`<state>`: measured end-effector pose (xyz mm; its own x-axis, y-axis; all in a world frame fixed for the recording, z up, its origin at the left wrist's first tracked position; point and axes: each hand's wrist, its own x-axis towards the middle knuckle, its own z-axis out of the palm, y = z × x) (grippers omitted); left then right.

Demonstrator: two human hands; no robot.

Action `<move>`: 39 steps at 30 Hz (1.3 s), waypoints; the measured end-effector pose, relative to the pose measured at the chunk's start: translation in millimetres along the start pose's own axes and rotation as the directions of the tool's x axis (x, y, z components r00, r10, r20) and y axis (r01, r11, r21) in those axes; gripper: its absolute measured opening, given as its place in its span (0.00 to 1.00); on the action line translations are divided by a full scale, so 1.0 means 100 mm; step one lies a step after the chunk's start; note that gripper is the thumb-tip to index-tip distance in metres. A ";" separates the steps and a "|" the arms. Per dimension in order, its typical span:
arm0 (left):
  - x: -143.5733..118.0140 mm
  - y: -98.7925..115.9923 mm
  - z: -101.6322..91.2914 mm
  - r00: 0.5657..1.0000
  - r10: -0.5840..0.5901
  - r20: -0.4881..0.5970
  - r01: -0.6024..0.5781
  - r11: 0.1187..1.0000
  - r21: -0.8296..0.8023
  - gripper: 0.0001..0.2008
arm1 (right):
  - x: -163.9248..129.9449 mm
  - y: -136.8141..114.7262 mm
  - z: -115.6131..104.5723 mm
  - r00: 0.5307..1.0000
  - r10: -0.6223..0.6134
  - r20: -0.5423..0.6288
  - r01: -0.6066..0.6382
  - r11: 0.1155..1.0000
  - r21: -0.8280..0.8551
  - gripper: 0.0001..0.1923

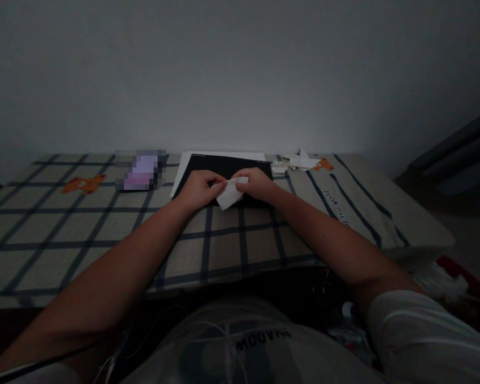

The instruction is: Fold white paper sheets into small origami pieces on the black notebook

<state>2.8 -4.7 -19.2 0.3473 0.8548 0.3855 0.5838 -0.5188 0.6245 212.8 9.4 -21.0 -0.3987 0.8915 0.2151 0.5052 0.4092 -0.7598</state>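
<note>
Nearest, both forearms stretch across the checked bench (240, 240). Left hand (200, 189) and right hand (256, 184) have their fingers pinched shut on a small white folded paper (230, 194), over a black sheet (228, 166). Farther right, folded paper pieces (298, 161) lie near the wall.

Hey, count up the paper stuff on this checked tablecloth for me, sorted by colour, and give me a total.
White, being folded: 1, the small white folded paper piece pinched between the left hand and right hand.
White, pile: 1 heap of white folded paper scraps; pieces uncountable.
Black: 1 black card sheet.
White flat sheet beneath it: 1.
Total: 4.
</note>
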 end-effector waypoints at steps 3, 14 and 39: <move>0.00 0.00 0.02 1.000 -0.025 0.006 0.025 0.999 -0.031 0.15 | 0.00 0.01 0.01 1.000 -0.009 -0.013 0.009 1.000 -0.005 0.18; 0.00 -0.06 0.05 0.998 -0.023 0.067 0.027 0.998 -0.055 0.15 | -0.01 0.12 0.05 0.994 -0.093 -0.060 0.100 0.986 0.131 0.20; 0.06 -0.15 0.07 0.990 -0.134 -0.050 0.135 0.991 0.003 0.17 | 0.08 0.25 0.06 0.994 -0.013 -0.111 0.032 0.984 0.175 0.28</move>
<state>1.2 7.7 -30.7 0.2287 0.9152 0.3317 0.6272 -0.3991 0.6688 217.4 26.0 -41.8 -0.3177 0.9022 0.2918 0.3501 0.3976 -0.8482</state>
